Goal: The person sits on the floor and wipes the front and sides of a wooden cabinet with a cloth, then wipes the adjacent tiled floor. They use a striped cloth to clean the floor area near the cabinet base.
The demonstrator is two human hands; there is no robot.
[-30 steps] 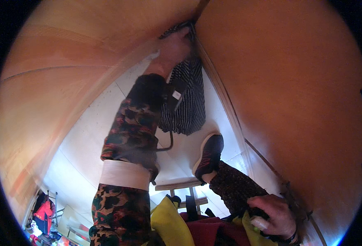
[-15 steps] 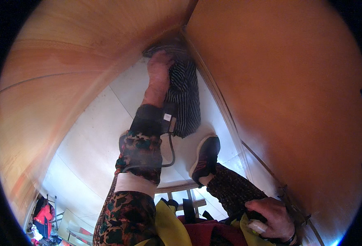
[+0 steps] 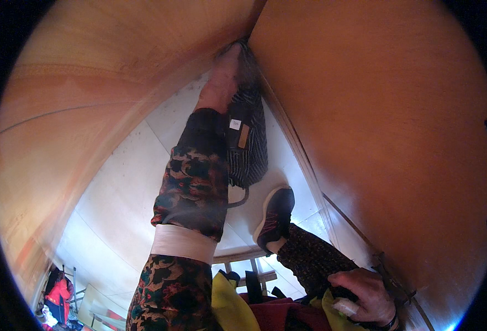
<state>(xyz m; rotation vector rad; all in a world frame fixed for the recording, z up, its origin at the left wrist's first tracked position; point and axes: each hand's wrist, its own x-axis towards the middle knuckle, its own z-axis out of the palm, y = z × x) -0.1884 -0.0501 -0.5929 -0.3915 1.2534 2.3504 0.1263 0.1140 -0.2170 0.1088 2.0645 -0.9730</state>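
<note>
Left hand (image 3: 221, 83) on striped cloth (image 3: 249, 140) (tan rectangular label (image 3: 244, 136)).

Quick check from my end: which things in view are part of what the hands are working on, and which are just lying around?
In use:
left hand
striped cloth, pressed into the wooden corner
wooden panels
right hand, resting by the knee

Lying about:
red garment far below
yellow fabric
ladder rungs
</note>
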